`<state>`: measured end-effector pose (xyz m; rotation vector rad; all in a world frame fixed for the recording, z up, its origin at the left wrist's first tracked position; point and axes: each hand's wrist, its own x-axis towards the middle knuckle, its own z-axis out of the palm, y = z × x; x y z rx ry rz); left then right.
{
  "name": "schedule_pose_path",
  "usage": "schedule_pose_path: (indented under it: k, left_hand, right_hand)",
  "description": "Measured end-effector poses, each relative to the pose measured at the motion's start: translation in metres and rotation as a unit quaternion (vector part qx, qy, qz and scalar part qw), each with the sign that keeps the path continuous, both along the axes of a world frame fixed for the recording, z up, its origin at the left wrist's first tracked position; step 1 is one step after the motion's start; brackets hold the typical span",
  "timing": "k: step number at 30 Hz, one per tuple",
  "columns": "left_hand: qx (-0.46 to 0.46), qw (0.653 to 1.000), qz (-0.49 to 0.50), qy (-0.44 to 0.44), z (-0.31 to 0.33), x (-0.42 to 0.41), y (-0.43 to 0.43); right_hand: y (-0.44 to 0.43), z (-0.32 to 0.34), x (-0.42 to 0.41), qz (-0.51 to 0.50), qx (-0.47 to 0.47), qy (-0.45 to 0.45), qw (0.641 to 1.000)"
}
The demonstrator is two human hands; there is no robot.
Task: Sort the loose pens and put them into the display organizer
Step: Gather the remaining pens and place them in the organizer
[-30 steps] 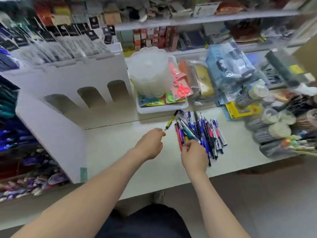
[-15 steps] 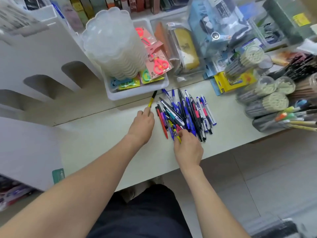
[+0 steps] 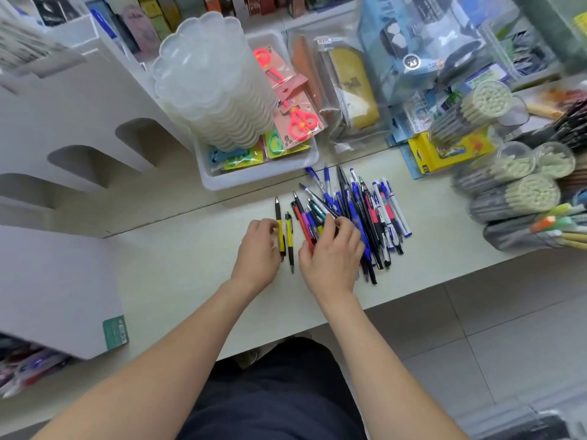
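The left hand (image 3: 259, 249) pinches a yellow pen (image 3: 280, 231) on the table (image 3: 190, 268); the right hand (image 3: 330, 254), fingers curled, grips pens (image 3: 368, 211) in the pile.

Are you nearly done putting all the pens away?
Not nearly. Done: two yellow pens lie side by side, apart from the pile. In hand: the left hand touches them, and the right hand has its fingers in the pile. Left: most pens are unsorted, and the white organizer shows no pens in its arched slots.

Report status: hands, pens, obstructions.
Left hand at two yellow pens, apart from pen pile. Right hand in pile; grips unclear. Organizer at left, bare table between.
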<state>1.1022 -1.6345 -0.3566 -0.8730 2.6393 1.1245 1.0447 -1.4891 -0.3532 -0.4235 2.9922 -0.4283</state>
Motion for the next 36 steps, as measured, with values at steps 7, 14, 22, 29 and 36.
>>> schedule_pose_path:
  k: [7, 14, 22, 29, 36]
  left_hand:
    - [0.059, 0.996, -0.013, -0.069, -0.005, -0.009, -0.023]
    - [0.109, 0.988, 0.048, -0.095, 0.004, -0.005, -0.031]
    - [0.213, 0.960, 0.142, -0.111, 0.008, -0.002, -0.038]
    - [0.241, 0.948, 0.176, -0.114, 0.010, -0.011, -0.035]
    - [0.201, 0.957, 0.185, -0.101, 0.017, -0.023, -0.026]
  right_hand:
    - [-0.040, -0.005, 0.005, 0.014, 0.103, -0.058, 0.993]
    - [-0.064, -0.015, 0.001, 0.019, 0.150, -0.039, 0.988]
    - [-0.059, -0.018, 0.006, 0.117, 0.120, -0.013, 0.986]
    - [-0.039, -0.007, 0.020, 0.060, 0.015, -0.068, 0.996]
    - [-0.038, -0.017, 0.023, 0.062, 0.012, -0.088, 0.994]
